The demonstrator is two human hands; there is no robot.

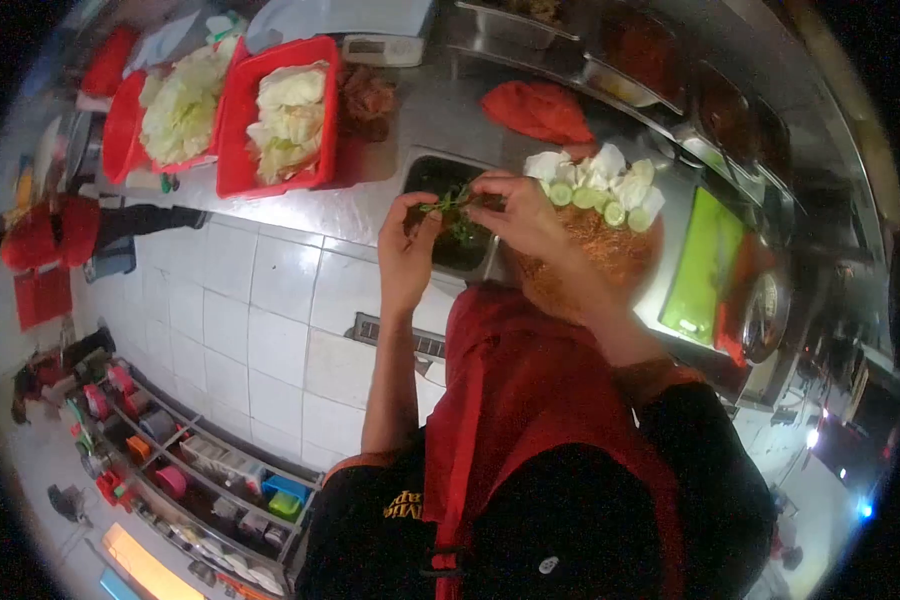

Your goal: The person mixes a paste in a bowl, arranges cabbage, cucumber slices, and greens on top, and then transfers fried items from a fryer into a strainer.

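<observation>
Over a dark metal container on the steel counter, both hands meet at a small bunch of green herbs. My left hand pinches the herbs between thumb and fingers. From the other side, my right hand has its fingertips closed on them too. More green leaves lie in the container beneath. Under my right forearm is a round spread of shredded orange-brown food, partly covered. Cucumber slices and pale cabbage pieces rest along its far edge.
Two red baskets hold pale leafy vegetables, beside a kitchen scale. A red cloth lies near metal food pans. A green board is at right. Another person stands left; a rack is below.
</observation>
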